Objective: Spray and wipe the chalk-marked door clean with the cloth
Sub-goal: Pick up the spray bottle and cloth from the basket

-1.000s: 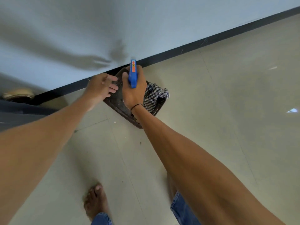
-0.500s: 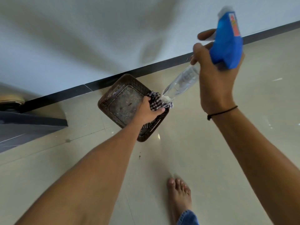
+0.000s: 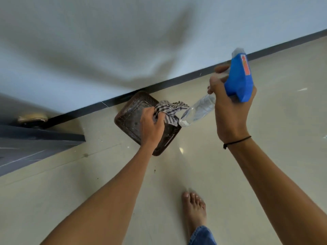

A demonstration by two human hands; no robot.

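Lifted now, cloth (image 3: pixel 168 110) in left hand (image 3: pixel 152 126); right hand (image 3: pixel 230 110) holds spray bottle (image 3: pixel 237 82).

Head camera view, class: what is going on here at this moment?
A person is gathering cleaning things off the floor. The left hand grips a checked cloth over a brown tray by the wall. The right hand holds a spray bottle with a blue head, raised to the right of the tray. A dark door edge shows at left; no wiping yet.

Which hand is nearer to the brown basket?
Left. The left hand grips the checked cloth directly over the basket; the right hand holds the spray bottle off to its right.
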